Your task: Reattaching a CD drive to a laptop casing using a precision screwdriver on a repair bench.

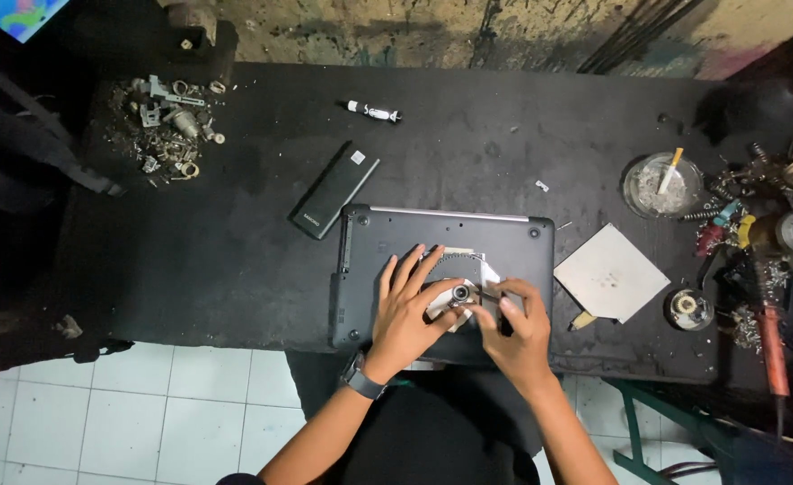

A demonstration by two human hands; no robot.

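A person stands over a black, scuffed work surface [235,260] with one dark grey laptop [414,242] lying upside down in front of them, its bottom panel facing up. Both hands are working at the middle of that panel, over one round white-and-metal part [458,295] that looks like a small fan hub.

The left hand [407,310], with a dark watch [362,382] on its wrist, lies flat with fingers spread on the laptop, its thumb pressed against the round part; it steadies rather than grips. The right hand [515,330] is pinched closed around one thin metal tool [484,293], probably tweezers or a small driver, whose tip meets the round part. I can't make out exactly what the tool is.

Around the laptop, counted: one long black battery pack [334,190] lies slantwise just off its upper left corner. One small white-and-black tube [372,111] rests farther up the surface. One pale grey square sheet [610,272] sits just to the right of the laptop, with a few tiny specks on it, perhaps screws. One round glass ashtray [662,185] holds one cigarette [671,170]. One small round tin [687,308] sits below the sheet. At the far left corner is one heap of metal scraps and fittings [170,126], too jumbled to count. On the right edge is a cluster of tools, among them one red-handled soldering iron [771,346].
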